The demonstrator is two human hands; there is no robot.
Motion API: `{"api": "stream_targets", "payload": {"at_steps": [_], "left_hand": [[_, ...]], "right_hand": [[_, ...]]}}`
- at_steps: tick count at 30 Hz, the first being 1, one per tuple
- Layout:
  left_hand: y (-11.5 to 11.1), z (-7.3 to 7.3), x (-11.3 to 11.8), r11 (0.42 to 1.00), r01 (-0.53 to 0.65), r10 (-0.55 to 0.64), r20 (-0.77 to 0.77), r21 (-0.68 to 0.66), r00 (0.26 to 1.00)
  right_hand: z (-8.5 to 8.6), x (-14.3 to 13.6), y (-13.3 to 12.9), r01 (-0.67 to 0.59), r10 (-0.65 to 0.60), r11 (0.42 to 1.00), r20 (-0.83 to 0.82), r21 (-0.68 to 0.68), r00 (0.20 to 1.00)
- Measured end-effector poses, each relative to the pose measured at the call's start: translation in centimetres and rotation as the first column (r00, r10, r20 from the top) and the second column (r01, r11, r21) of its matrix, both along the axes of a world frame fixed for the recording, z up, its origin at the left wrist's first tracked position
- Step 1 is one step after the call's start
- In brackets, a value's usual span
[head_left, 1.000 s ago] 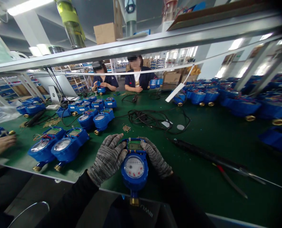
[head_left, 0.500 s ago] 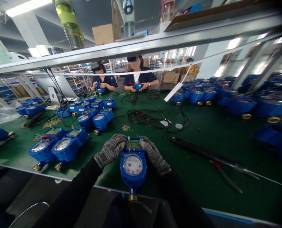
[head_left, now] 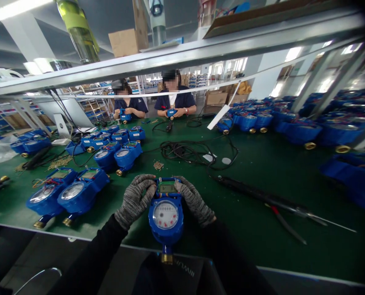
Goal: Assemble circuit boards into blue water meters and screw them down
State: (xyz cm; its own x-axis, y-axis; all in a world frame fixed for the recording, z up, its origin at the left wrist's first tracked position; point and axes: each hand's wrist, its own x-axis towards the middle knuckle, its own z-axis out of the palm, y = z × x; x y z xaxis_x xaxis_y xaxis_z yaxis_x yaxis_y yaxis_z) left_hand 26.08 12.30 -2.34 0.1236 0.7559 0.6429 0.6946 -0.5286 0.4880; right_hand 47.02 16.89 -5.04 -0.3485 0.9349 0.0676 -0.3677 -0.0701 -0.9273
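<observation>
Water meter (head_left: pixel 166 215), blue with a white dial, lies at the near edge of the green table (head_left: pixel 262 229). The gloved left hand (head_left: pixel 135 200) and right hand (head_left: pixel 194 201) grip its top from either side, fingers curled. Farther off, more meters (head_left: pixel 68 194) and tangled cables (head_left: pixel 194 151).

Two gloved hands (head_left: pixel 135 199), one water meter (head_left: pixel 166 215) held, two meters (head_left: pixel 66 193) beside it, two co-workers (head_left: pixel 174 98) opposite.

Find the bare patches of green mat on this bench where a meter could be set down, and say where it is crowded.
Bare mat lies between the cable tangle, the black tool and the meters stacked right. Another strip runs beside the right hand. Left of the left hand, meter rows crowd it.
</observation>
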Motion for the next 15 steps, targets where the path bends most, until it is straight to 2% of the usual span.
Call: {"api": "stream_targets", "payload": {"at_steps": [5, 11, 13, 15], "left_hand": [[0.9, 0.2, -0.8, 0.988, 0.132, -0.134, -0.010, -0.085, 0.991], [1.8, -1.1, -1.3, 0.961, 0.173, -0.149, 0.126, -0.217, 0.981], [1.6, -0.6, -1.7, 0.936, 0.220, -0.181, 0.159, -0.275, 0.970], [1.6, 0.5, -2.2, 0.895, 0.273, -0.221, 0.182, -0.352, 0.958]], "right_hand": [[-0.1, 0.0, 0.1, 0.011, -0.011, 1.000, -0.002, 0.006, 1.000], [0.2, 0.0, -0.1, -0.002, 0.002, 1.000, -0.018, 0.002, 1.000], [0.1, 0.0, 0.0, -0.017, 0.017, 1.000, -0.021, -0.002, 1.000], [-0.1, 0.1, 0.1, -0.041, 0.041, 0.999, -0.021, -0.007, 0.999]]}}
